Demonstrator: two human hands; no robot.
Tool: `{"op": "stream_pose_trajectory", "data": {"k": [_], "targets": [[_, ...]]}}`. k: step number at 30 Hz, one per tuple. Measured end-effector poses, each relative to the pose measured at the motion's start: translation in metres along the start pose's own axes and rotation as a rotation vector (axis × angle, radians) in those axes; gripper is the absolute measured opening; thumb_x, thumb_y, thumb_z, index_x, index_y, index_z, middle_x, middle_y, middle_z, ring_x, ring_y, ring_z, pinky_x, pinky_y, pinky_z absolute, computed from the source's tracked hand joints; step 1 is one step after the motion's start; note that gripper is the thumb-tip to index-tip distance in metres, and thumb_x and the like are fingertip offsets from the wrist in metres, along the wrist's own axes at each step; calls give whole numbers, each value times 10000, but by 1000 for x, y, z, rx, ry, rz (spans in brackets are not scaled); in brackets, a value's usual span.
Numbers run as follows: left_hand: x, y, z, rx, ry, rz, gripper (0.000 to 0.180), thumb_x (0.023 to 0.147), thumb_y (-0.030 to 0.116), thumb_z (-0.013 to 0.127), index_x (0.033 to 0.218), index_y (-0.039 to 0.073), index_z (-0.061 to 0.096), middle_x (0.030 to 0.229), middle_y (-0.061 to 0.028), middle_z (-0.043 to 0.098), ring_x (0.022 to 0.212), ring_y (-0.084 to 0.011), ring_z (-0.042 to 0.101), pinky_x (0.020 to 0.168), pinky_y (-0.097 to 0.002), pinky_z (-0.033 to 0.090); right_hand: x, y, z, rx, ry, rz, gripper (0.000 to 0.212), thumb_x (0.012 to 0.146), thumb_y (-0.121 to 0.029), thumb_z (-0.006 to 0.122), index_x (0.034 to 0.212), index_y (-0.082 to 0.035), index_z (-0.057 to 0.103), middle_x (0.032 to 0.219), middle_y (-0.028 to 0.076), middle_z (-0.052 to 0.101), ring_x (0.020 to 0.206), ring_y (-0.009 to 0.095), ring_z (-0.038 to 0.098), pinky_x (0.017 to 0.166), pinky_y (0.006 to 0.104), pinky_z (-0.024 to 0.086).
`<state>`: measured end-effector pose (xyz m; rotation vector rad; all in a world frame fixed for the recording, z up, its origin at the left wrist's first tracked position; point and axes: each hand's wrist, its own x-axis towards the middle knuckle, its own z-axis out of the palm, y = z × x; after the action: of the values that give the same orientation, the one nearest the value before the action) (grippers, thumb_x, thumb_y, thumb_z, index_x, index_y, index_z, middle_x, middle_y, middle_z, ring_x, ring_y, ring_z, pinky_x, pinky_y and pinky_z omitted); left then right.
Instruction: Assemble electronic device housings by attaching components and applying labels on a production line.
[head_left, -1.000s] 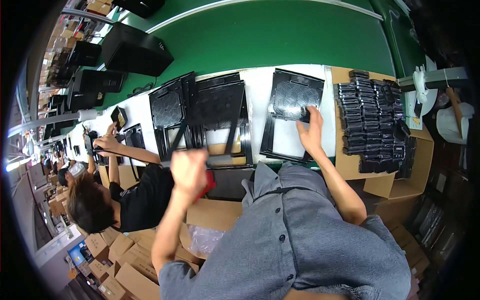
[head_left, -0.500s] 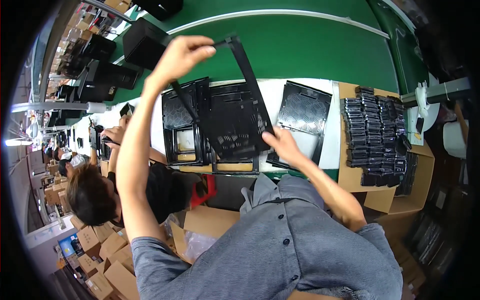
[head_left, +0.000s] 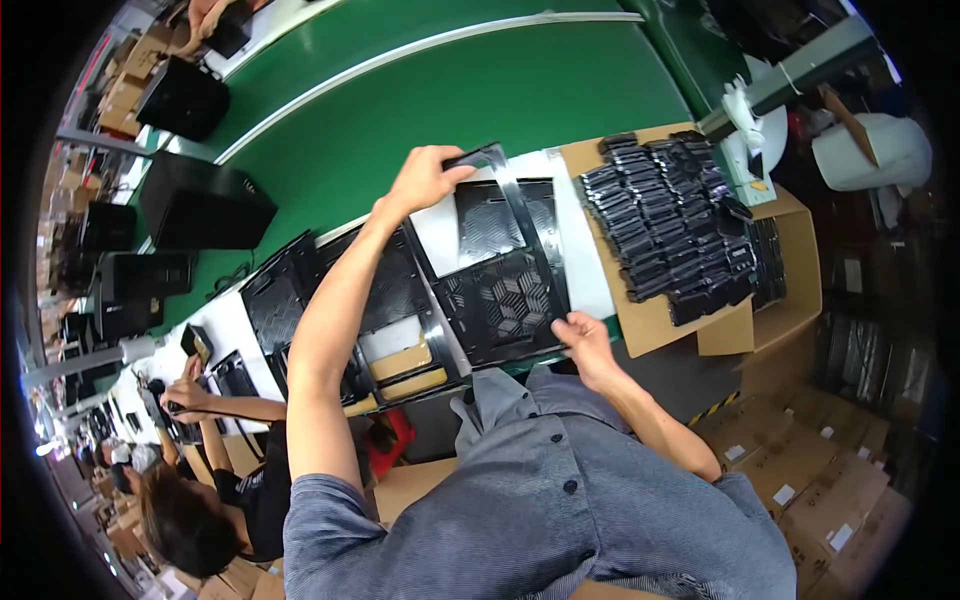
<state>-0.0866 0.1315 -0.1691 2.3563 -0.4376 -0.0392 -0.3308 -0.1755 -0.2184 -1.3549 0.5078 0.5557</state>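
Note:
Between my hands is a black plastic frame-like panel (head_left: 532, 218) with a large opening and a lattice-patterned near half. My left hand (head_left: 428, 180) is closed on its far edge, which is tilted up. At the near right corner, my right hand (head_left: 588, 345) grips the panel between thumb and fingers. Through the opening, part of another patterned black panel (head_left: 488, 228) shows on the white work surface (head_left: 588, 240). Whether the held panel touches the one beneath, I cannot tell. More black panels (head_left: 392, 285) lie to the left, partly behind my left forearm.
On the right, stacks of small black plastic-wrapped parts (head_left: 660, 225) sit on cardboard beside an open carton (head_left: 790, 260). A green conveyor belt (head_left: 470, 90) runs behind, with a black case (head_left: 200, 205) on its left. A co-worker (head_left: 190, 510) works at the left.
The view has swung right along the bench. Both hands have carried the panel rightward, over the right-hand patterned panel, and its far end has come down lower.

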Motion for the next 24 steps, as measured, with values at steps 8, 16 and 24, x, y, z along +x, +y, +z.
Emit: {"op": "stream_pose_trajectory", "data": {"k": [8, 16, 24], "targets": [[-86, 41, -1, -560, 417, -663, 298, 1005, 258, 598, 766, 101, 511, 570, 38, 437, 431, -74, 383, 394, -256, 271, 99, -83, -61, -36, 141, -313, 336, 1028, -295, 594, 1141, 16, 651, 1063, 30, 667, 993, 97, 568, 886, 263, 450], [-255, 148, 178, -1149, 383, -1129, 415, 1012, 313, 594, 965, -97, 639, 871, -220, 716, 837, -291, 731, 766, -392, 606, 254, -183, 2, -970, -305, -683, 376, 870, -279, 755, 1078, 31, 701, 1022, 188, 729, 960, 255, 697, 875, 380, 528], [-269, 140, 244, -1302, 475, -1301, 270, 1014, 181, 585, 1070, -82, 603, 956, -210, 705, 785, -288, 728, 693, -351, 615, 276, -126, 57, -1172, -401, -1005, 356, 870, -262, 725, 1099, 9, 691, 1084, 218, 639, 1116, 380, 569, 977, 447, 444]]}}
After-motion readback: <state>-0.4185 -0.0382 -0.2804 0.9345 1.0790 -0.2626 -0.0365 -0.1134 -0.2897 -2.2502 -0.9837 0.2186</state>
